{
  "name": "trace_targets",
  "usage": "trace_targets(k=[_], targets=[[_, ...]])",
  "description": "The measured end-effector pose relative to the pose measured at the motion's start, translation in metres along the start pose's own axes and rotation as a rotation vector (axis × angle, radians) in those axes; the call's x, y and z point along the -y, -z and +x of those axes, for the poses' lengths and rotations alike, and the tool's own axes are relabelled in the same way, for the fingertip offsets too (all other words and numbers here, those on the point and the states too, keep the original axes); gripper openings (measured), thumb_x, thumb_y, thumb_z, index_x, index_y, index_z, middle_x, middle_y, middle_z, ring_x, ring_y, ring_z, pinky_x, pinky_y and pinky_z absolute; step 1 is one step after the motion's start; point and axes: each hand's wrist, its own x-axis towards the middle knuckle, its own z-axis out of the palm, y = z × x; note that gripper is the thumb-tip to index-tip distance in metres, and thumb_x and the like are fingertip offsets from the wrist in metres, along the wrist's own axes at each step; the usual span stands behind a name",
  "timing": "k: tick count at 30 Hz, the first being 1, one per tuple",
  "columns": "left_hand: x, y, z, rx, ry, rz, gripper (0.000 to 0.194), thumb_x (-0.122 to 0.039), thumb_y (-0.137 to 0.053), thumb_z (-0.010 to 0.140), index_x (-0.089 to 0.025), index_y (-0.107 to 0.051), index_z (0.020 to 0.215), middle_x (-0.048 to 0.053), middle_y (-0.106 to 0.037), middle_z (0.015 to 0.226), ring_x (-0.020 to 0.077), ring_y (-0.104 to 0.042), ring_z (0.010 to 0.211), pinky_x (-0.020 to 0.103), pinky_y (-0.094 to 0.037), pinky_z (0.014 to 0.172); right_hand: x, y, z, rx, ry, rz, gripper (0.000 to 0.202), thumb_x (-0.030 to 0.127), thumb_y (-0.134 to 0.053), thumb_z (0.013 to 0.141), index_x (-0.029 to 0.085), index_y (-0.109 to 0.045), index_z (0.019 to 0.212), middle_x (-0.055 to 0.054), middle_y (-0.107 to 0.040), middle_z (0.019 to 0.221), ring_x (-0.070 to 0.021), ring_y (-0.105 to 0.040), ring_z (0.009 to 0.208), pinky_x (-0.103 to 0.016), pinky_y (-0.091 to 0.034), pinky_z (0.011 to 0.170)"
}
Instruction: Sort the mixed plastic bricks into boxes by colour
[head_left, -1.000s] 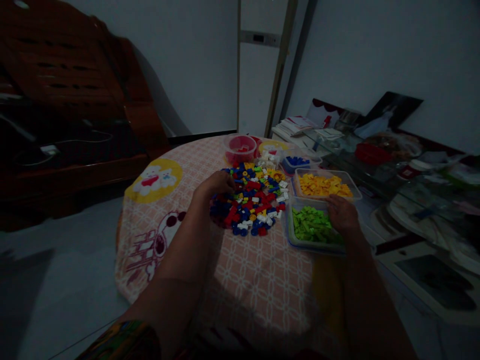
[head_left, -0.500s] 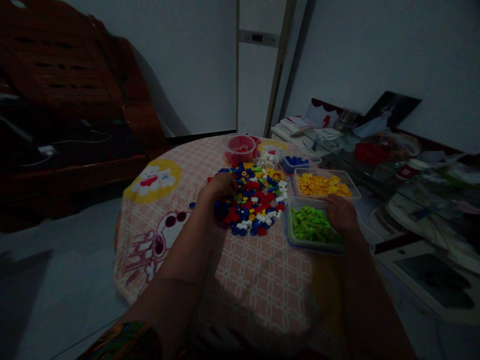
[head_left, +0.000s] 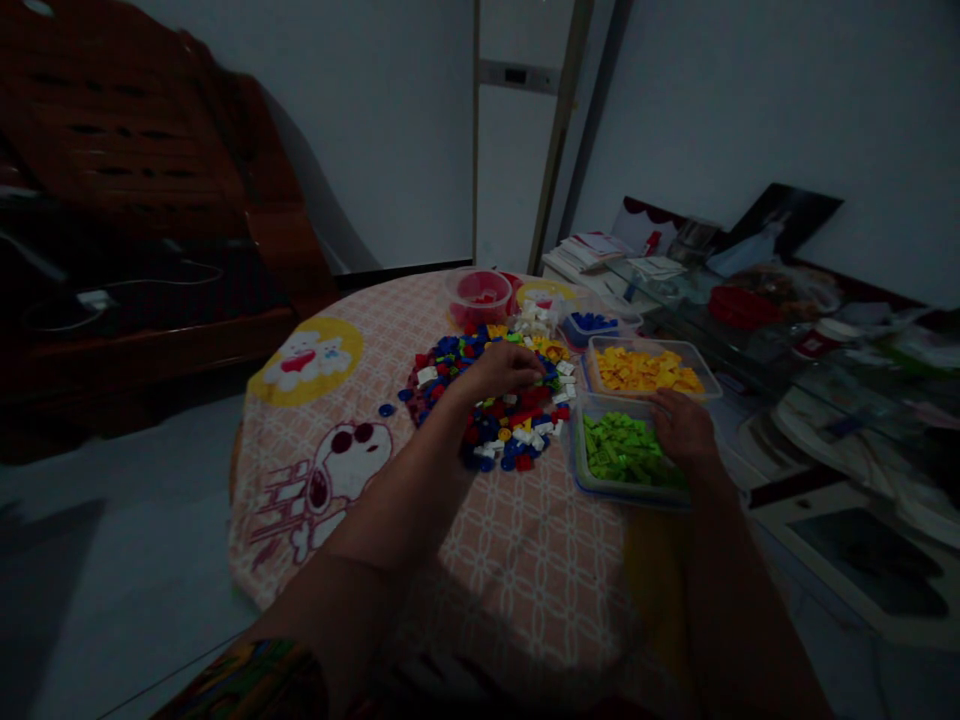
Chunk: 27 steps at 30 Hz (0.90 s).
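Over the heap of mixed toy building bricks, my left hand is closed in a pinch, its fingertips pointing right. Whatever it may hold is too small and dark to make out. My right hand grips the far right part of the rim of a clear plastic container. Green bricks fill that container. Just behind it, close to my right fingertips, stands another clear container with yellow bricks.
A container of blue bricks and a round pink tub stand at the back, with white bricks between them. A patterned cloth covers the round table. Right of it is a cluttered glass-topped cabinet; a wooden bench stands left.
My left hand has moved right across the brick heap, from its left side toward the containers, uncovering bricks on the left. My right hand stays at the green bricks' container.
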Motion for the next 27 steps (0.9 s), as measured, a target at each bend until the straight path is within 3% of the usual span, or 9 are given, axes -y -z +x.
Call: trace_targets(k=[4,7,9,12,15,18,21,27], targets=[[-0.023,-0.046,0.005,0.122,-0.142,-0.126,0.025,-0.021,-0.060,0.083,-0.011,-0.075,0.100,0.003,-0.071,0.069,0.0118,-0.063,0.062,0.021,-0.048,0.062,0.000,0.000,0.001,0.014,-0.012,0.026,0.038,0.027,-0.043,0.086,0.014,-0.073,0.106,-0.018,-0.071,0.118,-0.0345,-0.063,0.113,-0.057,-0.048,0.103],[-0.033,-0.057,0.003,0.178,-0.224,-0.123,0.033,-0.020,-0.060,0.084,-0.014,-0.072,0.114,0.005,-0.075,0.085,0.0132,-0.066,0.071,0.023,-0.050,0.067,0.002,0.001,0.001,0.015,-0.023,0.037,0.039,0.027,-0.042,0.087,0.013,-0.073,0.106,-0.019,-0.070,0.119,-0.0357,-0.063,0.114,-0.059,-0.047,0.103],[-0.035,-0.047,0.000,0.141,-0.250,-0.067,0.037,-0.019,-0.060,0.083,-0.016,-0.070,0.118,0.006,-0.076,0.096,0.0141,-0.068,0.080,0.024,-0.051,0.073,0.003,0.002,0.002,0.019,-0.030,0.037,0.039,0.026,-0.041,0.088,0.014,-0.074,0.106,-0.019,-0.070,0.119,-0.0354,-0.063,0.114,-0.059,-0.047,0.103],[-0.029,-0.010,-0.005,0.044,-0.205,0.094,0.033,-0.019,-0.063,0.080,-0.016,-0.072,0.111,0.005,-0.076,0.099,0.0150,-0.068,0.086,0.025,-0.051,0.078,0.005,0.003,0.002,0.037,-0.036,0.022,0.037,0.026,-0.042,0.088,0.015,-0.074,0.105,-0.017,-0.070,0.119,-0.0332,-0.063,0.114,-0.054,-0.047,0.104],[-0.016,0.033,-0.014,-0.007,-0.062,0.331,0.023,-0.021,-0.063,0.078,-0.015,-0.076,0.096,0.004,-0.076,0.086,0.0148,-0.066,0.079,0.024,-0.047,0.074,0.005,0.003,0.002,0.031,-0.024,0.006,0.036,0.025,-0.043,0.087,0.017,-0.073,0.105,-0.015,-0.071,0.118,-0.0317,-0.063,0.114,-0.051,-0.047,0.104],[-0.002,0.060,-0.023,-0.024,0.155,0.552,0.018,-0.019,-0.063,0.075,-0.015,-0.077,0.086,0.003,-0.074,0.077,0.0155,-0.064,0.074,0.024,-0.044,0.071,0.003,0.002,0.002,0.012,-0.005,-0.007,0.035,0.025,-0.043,0.088,0.017,-0.073,0.105,-0.015,-0.071,0.117,-0.0319,-0.063,0.113,-0.051,-0.048,0.102],[0.009,0.068,-0.027,0.026,0.302,0.689,0.017,-0.019,-0.067,0.072,-0.018,-0.079,0.084,0.003,-0.074,0.077,0.0166,-0.065,0.075,0.023,-0.042,0.068,0.001,0.001,0.002,0.011,0.002,-0.027,0.035,0.026,-0.043,0.088,0.017,-0.073,0.104,-0.015,-0.071,0.116,-0.0310,-0.063,0.111,-0.049,-0.050,0.099],[0.016,0.054,-0.022,0.237,0.446,0.739,0.020,-0.031,-0.078,0.065,-0.019,-0.078,0.081,0.004,-0.075,0.075,0.0167,-0.064,0.072,0.021,-0.042,0.061,-0.002,0.000,0.002,0.022,0.011,-0.025,0.037,0.025,-0.043,0.088,0.017,-0.074,0.106,-0.016,-0.071,0.117,-0.0319,-0.062,0.113,-0.051,-0.049,0.100]])
